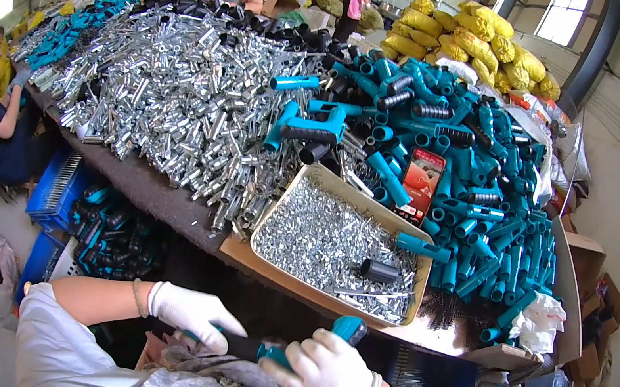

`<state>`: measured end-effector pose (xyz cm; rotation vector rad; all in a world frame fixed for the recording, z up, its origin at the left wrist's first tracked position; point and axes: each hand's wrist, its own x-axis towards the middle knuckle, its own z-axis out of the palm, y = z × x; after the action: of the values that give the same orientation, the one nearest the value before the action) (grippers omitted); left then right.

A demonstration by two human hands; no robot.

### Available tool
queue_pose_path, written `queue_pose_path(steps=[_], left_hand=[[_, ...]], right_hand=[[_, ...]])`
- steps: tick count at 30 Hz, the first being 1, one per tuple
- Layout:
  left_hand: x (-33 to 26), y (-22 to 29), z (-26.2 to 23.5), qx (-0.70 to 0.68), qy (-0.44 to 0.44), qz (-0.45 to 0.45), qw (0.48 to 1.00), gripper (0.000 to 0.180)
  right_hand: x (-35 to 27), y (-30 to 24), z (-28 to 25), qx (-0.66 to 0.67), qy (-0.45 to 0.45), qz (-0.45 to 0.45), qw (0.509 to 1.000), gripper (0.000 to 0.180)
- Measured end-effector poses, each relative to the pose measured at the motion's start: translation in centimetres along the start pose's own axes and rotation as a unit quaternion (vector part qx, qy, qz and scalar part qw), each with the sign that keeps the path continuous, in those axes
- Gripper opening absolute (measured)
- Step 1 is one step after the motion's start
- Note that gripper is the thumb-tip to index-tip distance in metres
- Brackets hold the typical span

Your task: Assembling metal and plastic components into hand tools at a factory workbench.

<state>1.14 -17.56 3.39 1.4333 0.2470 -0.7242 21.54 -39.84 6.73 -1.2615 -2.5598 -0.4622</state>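
Low at the front edge of the head view, both gloved hands work on one teal-and-black handle [279, 349] held over the lap, just below the table [158, 191] edge. The left hand [189, 313] is clenched around its black grip end; the right hand [329, 370] is clenched around the teal body, whose open teal end sticks up past the knuckles. What is being fitted between the hands is hidden by the gloves.

Just beyond the hands, a tray [275, 212] on the table holds a bed of small silver screws, with one teal handle and a black sleeve [379, 270] lying on top. Left of it spreads a big heap of metal tubes [180, 94]; right of it rises a large pile of teal handles [478, 195], with a phone [420, 182] propped against them. Under the table, a blue crate [58, 192] holds more teal-and-black pieces.

Judging by the heaps, the work looks far from over: tubes, screws and handles lie in great supply, and only the one piece is in hand.

Other people sit or stand at the far and left sides of the table.
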Motion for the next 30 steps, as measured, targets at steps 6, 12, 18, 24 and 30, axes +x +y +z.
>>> queue_pose_path(steps=[6, 12, 18, 24, 30], left_hand=[[1.1, -2.5, 0.8, 0.034, -0.052, 0.047, 0.997, 0.068], [-0.5, 1.3, 2.2, 0.477, 0.209, 0.214, 0.827, 0.059], [-1.1, 1.4, 0.8, 0.527, 0.38, 0.128, 0.749, 0.053], [-1.4, 0.4, 4.1, 0.387, 0.258, 0.29, 0.836, 0.04], [1.4, -3.0, 4.8, 0.411, 0.374, 0.118, 0.823, 0.026]], right_hand=[[0.5, -0.3, -0.7, 0.066, 0.062, -0.031, 0.995, 0.028], [-0.4, -1.5, 1.9, 0.559, 0.103, 0.345, 0.747, 0.042], [0.7, -1.4, -0.4, 0.519, 0.295, 0.327, 0.732, 0.061], [0.0, -0.4, 2.7, 0.483, 0.511, 0.387, 0.596, 0.054], [2.2, -1.5, 1.3, 0.402, 0.373, 0.226, 0.805, 0.026]])
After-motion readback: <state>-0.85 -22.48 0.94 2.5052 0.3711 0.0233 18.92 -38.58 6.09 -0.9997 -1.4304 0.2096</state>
